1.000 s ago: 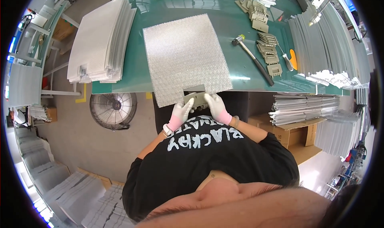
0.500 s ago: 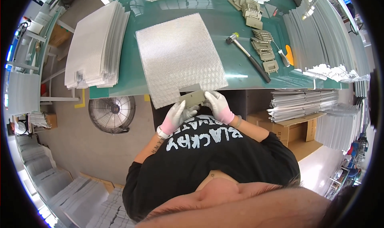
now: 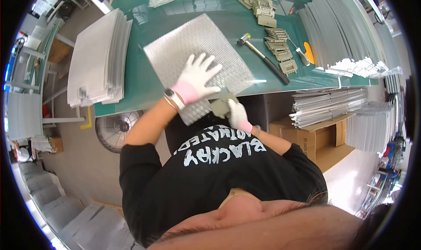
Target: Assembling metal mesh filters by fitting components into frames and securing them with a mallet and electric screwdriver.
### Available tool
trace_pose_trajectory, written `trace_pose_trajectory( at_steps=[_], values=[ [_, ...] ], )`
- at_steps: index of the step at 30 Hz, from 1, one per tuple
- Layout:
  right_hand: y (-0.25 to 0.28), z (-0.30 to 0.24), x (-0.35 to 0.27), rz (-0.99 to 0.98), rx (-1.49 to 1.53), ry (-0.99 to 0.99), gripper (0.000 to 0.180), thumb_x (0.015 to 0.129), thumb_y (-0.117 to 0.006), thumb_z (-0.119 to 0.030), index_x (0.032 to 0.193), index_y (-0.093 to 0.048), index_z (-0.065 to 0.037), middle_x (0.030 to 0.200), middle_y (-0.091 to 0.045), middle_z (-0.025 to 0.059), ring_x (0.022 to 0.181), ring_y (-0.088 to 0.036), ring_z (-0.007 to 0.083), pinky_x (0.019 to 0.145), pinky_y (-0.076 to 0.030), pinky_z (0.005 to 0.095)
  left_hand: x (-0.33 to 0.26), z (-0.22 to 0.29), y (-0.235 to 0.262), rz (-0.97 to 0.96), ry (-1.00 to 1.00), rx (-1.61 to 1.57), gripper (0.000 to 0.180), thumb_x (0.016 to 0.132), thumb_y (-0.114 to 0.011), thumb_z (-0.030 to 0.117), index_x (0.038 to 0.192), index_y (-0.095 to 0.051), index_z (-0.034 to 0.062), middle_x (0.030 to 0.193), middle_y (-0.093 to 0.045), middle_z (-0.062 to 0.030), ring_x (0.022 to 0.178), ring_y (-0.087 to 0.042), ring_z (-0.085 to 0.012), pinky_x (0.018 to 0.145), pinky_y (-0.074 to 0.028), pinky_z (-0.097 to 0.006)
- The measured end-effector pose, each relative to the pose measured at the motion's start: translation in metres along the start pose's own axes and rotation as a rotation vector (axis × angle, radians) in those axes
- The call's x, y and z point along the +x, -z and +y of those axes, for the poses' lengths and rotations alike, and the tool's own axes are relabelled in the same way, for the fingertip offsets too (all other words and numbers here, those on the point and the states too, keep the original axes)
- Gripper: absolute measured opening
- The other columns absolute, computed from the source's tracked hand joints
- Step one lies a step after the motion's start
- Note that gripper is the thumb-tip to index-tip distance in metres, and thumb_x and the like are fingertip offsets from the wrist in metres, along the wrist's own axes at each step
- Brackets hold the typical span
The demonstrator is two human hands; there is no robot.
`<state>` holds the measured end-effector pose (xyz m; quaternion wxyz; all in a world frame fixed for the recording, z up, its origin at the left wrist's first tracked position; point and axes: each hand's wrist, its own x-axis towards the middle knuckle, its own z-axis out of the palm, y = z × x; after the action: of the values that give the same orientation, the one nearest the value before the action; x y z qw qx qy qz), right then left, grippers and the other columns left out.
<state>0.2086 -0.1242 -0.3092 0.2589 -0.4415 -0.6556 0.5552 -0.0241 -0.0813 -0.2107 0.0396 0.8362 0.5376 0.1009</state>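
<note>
A silvery mesh panel (image 3: 175, 45) lies on the green table, its notched near edge jutting past the table's front. Gloved in white with a pink cuff, my left hand (image 3: 198, 76) rests on the panel, fingers spread and stretched out. My right hand (image 3: 238, 117), in a matching glove, grips an olive-green plastic plate (image 3: 220, 106) at the notch in the panel's near edge. The plate is somewhat blurred, and I cannot tell whether it is seated on the mesh. Some right-hand fingers are hidden beneath the plate.
To the right on the table (image 3: 140, 30) lie a hammer (image 3: 265, 61), several olive plates (image 3: 276, 43) and an orange-handled tool (image 3: 308, 54). Stacked panels stand at left (image 3: 98, 57) and right (image 3: 346, 35). A fan (image 3: 115, 129) and an open carton (image 3: 326, 140) are below.
My left hand has left the olive plate and now lies spread on the mesh panel. The panel has turned slightly, and the plate has shifted a little to the right in my right hand.
</note>
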Motion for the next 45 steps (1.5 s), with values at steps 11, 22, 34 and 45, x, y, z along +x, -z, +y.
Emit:
trace_pose_trajectory(
  at_steps=[11,22,34,45],
  values=[
    [0.015,0.000,-0.025,0.401,0.284,0.132,0.032,0.109,-0.043,-0.023,0.103,-0.065,-0.001,0.087,-0.064,0.0007,0.076,-0.057,0.0064,0.069,-0.049,0.0239,-0.007,0.082,-0.015,-0.018,0.155,-0.024,0.065,0.092,-0.059,0.043,0.148,-0.046,0.0124,0.153,-0.040,-0.0221,0.144,-0.034,-0.0393,0.119,-0.020,-0.059],
    [0.039,-0.036,-0.006,0.129,0.529,-0.222,0.022,0.104,-0.057,-0.023,0.098,-0.068,-0.005,0.086,-0.063,-0.0046,0.078,-0.057,0.0047,0.068,-0.049,0.0250,-0.012,0.080,-0.013,-0.048,0.165,-0.018,0.064,0.092,-0.060,0.039,0.148,-0.046,0.0105,0.152,-0.039,-0.0236,0.143,-0.032,-0.0434,0.119,-0.019,-0.061],
    [0.030,-0.004,-0.022,0.179,0.668,-0.246,0.020,0.102,-0.059,-0.015,0.115,-0.064,-0.001,0.105,-0.067,0.0025,0.091,-0.062,0.0097,0.080,-0.053,0.0267,-0.020,0.090,-0.013,-0.050,0.125,-0.061,0.061,0.090,-0.063,0.035,0.145,-0.049,0.0129,0.150,-0.041,-0.0221,0.142,-0.033,-0.0433,0.119,-0.019,-0.062],
    [0.045,-0.015,0.020,-0.600,0.248,-0.385,0.052,0.099,-0.058,-0.051,0.116,-0.068,-0.002,0.092,-0.073,0.0118,0.076,-0.071,0.0202,0.070,-0.058,0.0331,0.004,0.034,-0.009,-0.056,-0.085,-0.063,0.049,0.094,-0.057,0.038,0.138,-0.058,0.0158,0.147,-0.048,-0.0169,0.143,-0.035,-0.0388,0.120,-0.020,-0.059]
  ],
)
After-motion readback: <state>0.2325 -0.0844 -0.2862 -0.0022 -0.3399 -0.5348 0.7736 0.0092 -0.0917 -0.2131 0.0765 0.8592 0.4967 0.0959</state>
